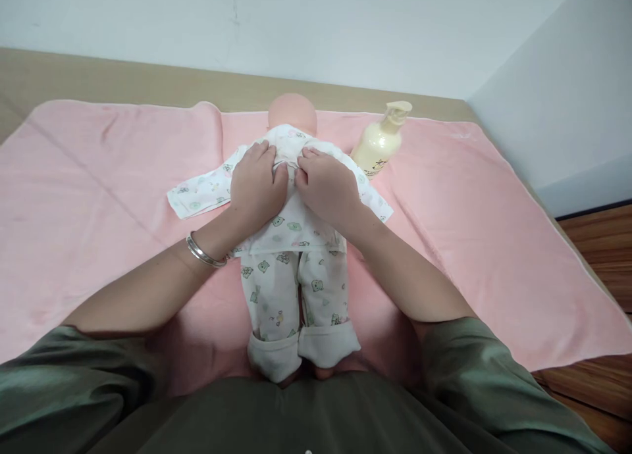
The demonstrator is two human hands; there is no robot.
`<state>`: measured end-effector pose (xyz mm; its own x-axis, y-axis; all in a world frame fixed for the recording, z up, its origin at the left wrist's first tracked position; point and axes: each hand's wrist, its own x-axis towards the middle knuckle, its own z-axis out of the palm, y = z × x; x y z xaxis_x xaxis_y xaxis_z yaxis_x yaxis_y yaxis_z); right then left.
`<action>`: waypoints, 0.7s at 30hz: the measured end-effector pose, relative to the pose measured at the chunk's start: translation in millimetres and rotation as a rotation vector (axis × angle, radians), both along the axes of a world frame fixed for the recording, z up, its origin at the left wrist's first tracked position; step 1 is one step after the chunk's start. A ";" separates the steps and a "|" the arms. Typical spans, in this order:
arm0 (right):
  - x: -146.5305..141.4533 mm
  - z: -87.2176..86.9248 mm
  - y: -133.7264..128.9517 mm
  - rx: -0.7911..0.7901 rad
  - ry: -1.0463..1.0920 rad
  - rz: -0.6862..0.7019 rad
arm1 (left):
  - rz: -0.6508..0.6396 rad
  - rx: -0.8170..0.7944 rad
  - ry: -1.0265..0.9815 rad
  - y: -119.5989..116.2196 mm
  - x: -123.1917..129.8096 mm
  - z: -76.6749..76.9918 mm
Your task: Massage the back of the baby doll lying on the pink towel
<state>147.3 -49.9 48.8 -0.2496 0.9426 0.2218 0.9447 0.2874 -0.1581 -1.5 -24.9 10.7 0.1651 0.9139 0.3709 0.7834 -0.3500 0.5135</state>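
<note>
Nearest, the lap and sleeves of a dark green garment point(296, 418) are seen along the lower edge. Just beyond it, the white printed trousers point(276, 296) of a doll point(292, 112) are laid with both legs side by side, the plain cuffs point(328, 343) folded up at the ankles. The doll is stretched out on a pink blanket point(494, 243), its feet pointed toward the wearer and its head toward the wall.

Over the trouser waist, the hem of a matching printed top point(296, 227) is spread, with its sleeves extended to both sides. A silver bangle point(203, 253) is worn on the left wrist. The left hand point(257, 185) and the right hand point(328, 187) are set side by side on the chest of the top, near its neckline, with the thumbs close together. The fingers of both hands are bent against the cloth, which is creased between them; whether it is pinched cannot be told.

Beyond the hands, the doll's rounded head is left uncovered. To its right, a pale yellow pump bottle point(378, 148) is placed beside the top's sleeve. Farther back, the tan surface point(148, 79) is bordered by a pale wall point(316, 33).
</note>
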 end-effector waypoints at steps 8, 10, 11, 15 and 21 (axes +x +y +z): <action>-6.7 3.1 -5.2 0.075 -0.119 -0.062 | -0.007 -0.007 -0.014 -1.4 0.9 1.9; -10.6 2.7 -7.0 0.090 -0.130 -0.068 | -0.006 -0.022 -0.005 -2.6 1.1 3.9; -12.1 2.4 -7.1 0.091 -0.133 -0.065 | -0.006 -0.024 -0.004 -2.9 1.2 4.5; -10.7 -0.4 -0.3 0.096 -0.099 -0.068 | -0.008 -0.015 -0.016 -2.3 1.3 3.7; 3.2 3.9 15.0 0.042 0.154 -0.064 | 0.008 -0.040 -0.074 0.7 1.5 -2.7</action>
<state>150.5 -34.9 52.8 -0.1494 0.9447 0.2921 0.9267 0.2368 -0.2918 0.0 -24.2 8.0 0.1309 0.9294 0.3452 0.7454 -0.3218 0.5838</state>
